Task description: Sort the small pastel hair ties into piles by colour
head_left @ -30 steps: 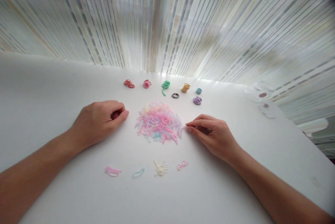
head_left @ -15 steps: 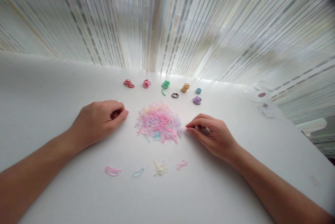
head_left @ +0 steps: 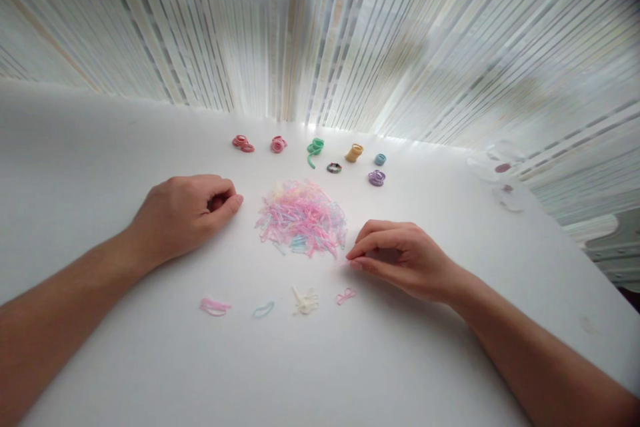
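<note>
- Resting on surface [head_left: 150, 364] with left hand [head_left: 175, 217] curled closed, beside pile of pastel bands [head_left: 303, 219].
- Pinching blurred pink band [head_left: 341, 261] with right hand [head_left: 420, 260], just beside pile.

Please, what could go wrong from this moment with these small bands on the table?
The right hand is beside the loose pile, so a brush might scatter some pieces.
The pink looped band lies near that hand and could be nudged.
The cream bunch looks tangled; its pieces might cling together.
</note>
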Action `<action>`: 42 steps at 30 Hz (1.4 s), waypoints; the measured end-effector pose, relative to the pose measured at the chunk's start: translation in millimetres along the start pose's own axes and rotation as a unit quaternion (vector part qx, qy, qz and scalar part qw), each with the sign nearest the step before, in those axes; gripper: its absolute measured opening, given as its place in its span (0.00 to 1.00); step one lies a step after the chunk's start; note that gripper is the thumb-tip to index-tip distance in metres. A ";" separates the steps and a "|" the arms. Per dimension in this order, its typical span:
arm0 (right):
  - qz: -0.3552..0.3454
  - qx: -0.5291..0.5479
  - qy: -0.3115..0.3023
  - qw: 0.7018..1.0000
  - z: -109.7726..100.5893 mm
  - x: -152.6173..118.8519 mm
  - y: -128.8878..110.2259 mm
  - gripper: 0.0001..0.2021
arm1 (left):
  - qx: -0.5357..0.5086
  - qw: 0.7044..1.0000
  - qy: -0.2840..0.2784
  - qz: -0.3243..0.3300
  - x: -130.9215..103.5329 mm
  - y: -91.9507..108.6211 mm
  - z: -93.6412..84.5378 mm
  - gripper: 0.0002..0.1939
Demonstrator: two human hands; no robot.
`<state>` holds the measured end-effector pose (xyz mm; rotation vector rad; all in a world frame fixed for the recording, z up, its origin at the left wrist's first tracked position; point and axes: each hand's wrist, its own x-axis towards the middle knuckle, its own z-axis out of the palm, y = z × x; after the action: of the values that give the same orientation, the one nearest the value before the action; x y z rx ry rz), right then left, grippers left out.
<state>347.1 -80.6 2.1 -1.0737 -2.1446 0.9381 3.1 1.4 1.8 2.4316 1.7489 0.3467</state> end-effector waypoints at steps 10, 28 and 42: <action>0.003 0.023 -0.091 0.996 -8.5 -2.1 -8.1 0.07 | -0.003 1.000 0.006 0.009 -0.2 -1.5 1.7 0.19; 0.001 -0.008 -0.125 0.992 -6.3 -2.4 -6.6 0.06 | 0.007 1.000 -0.002 0.003 -0.5 1.9 -1.3 0.19; -0.017 -0.013 -0.130 0.991 -8.9 -0.5 -8.1 0.06 | 0.002 1.000 -0.007 0.006 -2.2 2.2 -2.4 0.18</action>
<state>350.3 -81.6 13.7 -0.9691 -2.3836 1.0875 3.8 -1.5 4.3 2.4412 1.7327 0.3280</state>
